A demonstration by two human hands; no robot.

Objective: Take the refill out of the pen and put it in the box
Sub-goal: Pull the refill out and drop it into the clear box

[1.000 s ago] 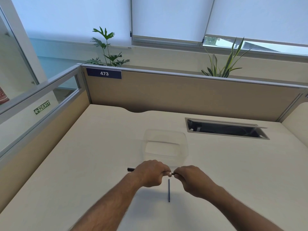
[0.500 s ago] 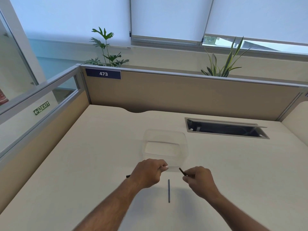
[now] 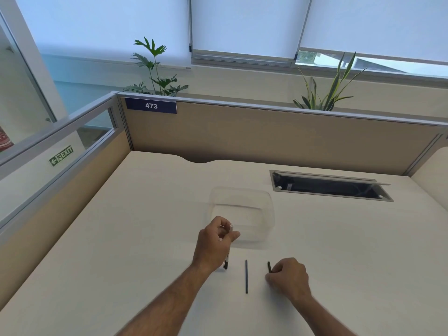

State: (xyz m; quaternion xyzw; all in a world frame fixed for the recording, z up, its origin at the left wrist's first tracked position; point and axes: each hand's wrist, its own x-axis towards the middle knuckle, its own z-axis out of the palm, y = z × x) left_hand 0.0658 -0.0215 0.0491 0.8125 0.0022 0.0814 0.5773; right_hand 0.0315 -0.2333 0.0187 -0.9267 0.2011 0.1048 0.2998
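My left hand (image 3: 214, 241) grips the pen body (image 3: 226, 263), held nearly upright, with its white open end showing at the top by my fingers and its dark end below my palm. My right hand (image 3: 287, 275) rests low on the desk and pinches a short dark pen piece (image 3: 269, 267). Between my hands a thin dark stick, seemingly a refill (image 3: 246, 276), lies flat on the desk. The clear plastic box (image 3: 268, 214) stands just beyond my left hand, open at the top.
A cream desk (image 3: 135, 226) is bounded by tan partition walls at the back and left. An open cable tray slot (image 3: 329, 186) is sunk into the desk at the back right. Two plants stand behind the partition.
My hands have pulled apart. The left hand turned the pen body from level to nearly upright near the box. The right hand dropped to the desk with the short dark piece.
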